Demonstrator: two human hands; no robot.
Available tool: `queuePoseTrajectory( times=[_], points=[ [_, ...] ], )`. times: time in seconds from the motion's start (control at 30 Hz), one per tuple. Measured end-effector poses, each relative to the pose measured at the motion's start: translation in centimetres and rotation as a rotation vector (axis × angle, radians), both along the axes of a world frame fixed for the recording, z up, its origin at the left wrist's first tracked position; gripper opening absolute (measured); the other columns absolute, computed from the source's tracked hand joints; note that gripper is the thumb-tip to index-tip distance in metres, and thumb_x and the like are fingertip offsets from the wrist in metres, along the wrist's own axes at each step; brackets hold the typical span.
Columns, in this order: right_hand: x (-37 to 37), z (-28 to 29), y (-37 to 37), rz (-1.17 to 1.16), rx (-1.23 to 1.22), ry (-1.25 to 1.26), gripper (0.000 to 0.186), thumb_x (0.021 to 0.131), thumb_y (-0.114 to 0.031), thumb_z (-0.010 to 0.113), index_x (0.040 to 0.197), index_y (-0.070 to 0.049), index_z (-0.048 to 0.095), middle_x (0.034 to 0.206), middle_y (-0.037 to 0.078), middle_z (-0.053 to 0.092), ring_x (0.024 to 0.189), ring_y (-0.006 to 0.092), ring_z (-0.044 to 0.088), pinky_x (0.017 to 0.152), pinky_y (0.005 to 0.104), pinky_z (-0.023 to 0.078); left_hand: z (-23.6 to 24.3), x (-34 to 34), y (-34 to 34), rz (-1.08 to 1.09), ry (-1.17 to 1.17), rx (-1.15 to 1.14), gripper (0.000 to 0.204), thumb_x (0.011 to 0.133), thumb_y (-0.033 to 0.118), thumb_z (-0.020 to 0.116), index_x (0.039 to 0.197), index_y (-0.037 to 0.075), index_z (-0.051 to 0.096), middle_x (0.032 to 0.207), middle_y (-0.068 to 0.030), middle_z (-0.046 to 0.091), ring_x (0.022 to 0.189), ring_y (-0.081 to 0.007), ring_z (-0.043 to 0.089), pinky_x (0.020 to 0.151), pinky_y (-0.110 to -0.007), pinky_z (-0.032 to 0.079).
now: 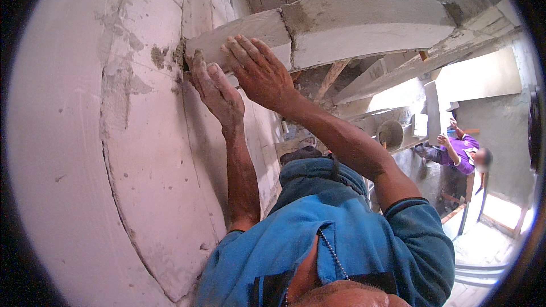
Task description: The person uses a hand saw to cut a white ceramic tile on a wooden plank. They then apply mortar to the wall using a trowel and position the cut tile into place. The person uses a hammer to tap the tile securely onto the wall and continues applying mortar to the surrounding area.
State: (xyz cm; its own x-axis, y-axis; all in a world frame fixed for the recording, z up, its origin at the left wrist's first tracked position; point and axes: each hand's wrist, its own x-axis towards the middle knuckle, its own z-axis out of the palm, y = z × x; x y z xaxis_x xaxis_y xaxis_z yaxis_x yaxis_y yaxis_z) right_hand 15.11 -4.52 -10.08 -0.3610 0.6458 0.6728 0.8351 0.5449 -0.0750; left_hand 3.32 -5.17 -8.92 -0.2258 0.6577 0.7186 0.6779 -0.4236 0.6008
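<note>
A pale masonry block (242, 31) butts against the whitish block wall (153, 148), and wet grey mortar (180, 55) shows in the corner between them. My right hand (260, 74) lies on the face of this block with its fingers stretched out. Close beside it, my left hand (220, 94) reaches up to the block's end by the wall, its fingers extended and dusted with mortar. Neither hand grasps anything. A mortar joint (289, 31) divides this block from a longer pale block (369, 25) to the right. My palms are hidden.
A slanting wooden strut (334, 79) stands below the blocks. Lower right, a co-worker in a purple top (459, 152) has hands at a long pale slab (435, 111). A round grey bucket (391, 134) is nearby.
</note>
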Motion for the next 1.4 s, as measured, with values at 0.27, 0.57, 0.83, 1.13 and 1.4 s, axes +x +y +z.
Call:
queuePoseTrajectory(
  times=[0.27, 0.57, 0.83, 1.13, 1.4],
  points=[
    [-0.5, 0.1, 0.6, -0.011, -0.018, -0.086, 0.052, 0.087, -0.021, 0.055, 0.135, -0.001, 0.051, 0.148, 0.019, 0.041, 0.139, 0.0334, 0.036, 0.119, 0.0467, 0.025, -0.4, -1.3, 1.4, 0.115, 0.432, 0.045, 0.041, 0.102, 0.027, 0.049, 0.13, -0.002, 0.055, 0.134, -0.0216, 0.056, 0.131, -0.0398, 0.046, 0.115, -0.054, 0.027],
    [1.3, 3.8, -1.0, 0.142, -0.123, 0.101, 0.054, 0.086, -0.015, 0.059, 0.135, 0.005, 0.048, 0.146, 0.02, 0.042, 0.139, 0.0338, 0.036, 0.119, 0.047, 0.024, -2.4, -0.9, -5.5, 0.03, -0.259, -0.101, 0.045, 0.104, 0.032, 0.047, 0.127, -0.006, 0.054, 0.131, -0.0214, 0.056, 0.122, -0.0341, 0.054, 0.106, -0.045, 0.041],
    [1.5, 3.5, 0.3, 0.163, -0.043, 0.104, 0.05, 0.084, -0.014, 0.06, 0.132, -0.007, 0.056, 0.147, 0.011, 0.045, 0.14, 0.0314, 0.036, 0.12, 0.0496, 0.022, -1.5, -1.4, -1.4, -0.12, -1.039, -0.488, 0.07, 0.094, 0.062, 0.053, 0.115, -0.004, 0.055, 0.099, -0.0115, 0.06, 0.089, -0.0216, 0.062, 0.08, -0.033, 0.049],
    [0.7, 1.7, 0.8, 0.069, -0.136, 0.108, 0.047, 0.089, -0.015, 0.057, 0.135, -0.009, 0.055, 0.153, 0.005, 0.039, 0.144, 0.023, 0.031, 0.123, 0.0464, 0.018, 0.1, -2.0, 1.2, -0.099, -1.088, -0.76, 0.079, 0.085, 0.066, 0.063, 0.13, 0.001, 0.051, 0.115, -0.0118, 0.058, 0.102, -0.0244, 0.058, 0.087, -0.037, 0.044],
    [1.1, 1.4, 0.9, 0.008, -0.066, 0.09, 0.044, 0.088, -0.018, 0.059, 0.131, -0.009, 0.058, 0.151, 0.007, 0.042, 0.143, 0.0231, 0.034, 0.122, 0.0445, 0.018, 1.6, -2.7, 1.4, -0.219, -1.064, -0.865, 0.092, 0.084, 0.066, 0.063, 0.141, -0.001, 0.036, 0.135, -0.0173, 0.046, 0.123, -0.03, 0.05, 0.102, -0.044, 0.038]
  ],
)
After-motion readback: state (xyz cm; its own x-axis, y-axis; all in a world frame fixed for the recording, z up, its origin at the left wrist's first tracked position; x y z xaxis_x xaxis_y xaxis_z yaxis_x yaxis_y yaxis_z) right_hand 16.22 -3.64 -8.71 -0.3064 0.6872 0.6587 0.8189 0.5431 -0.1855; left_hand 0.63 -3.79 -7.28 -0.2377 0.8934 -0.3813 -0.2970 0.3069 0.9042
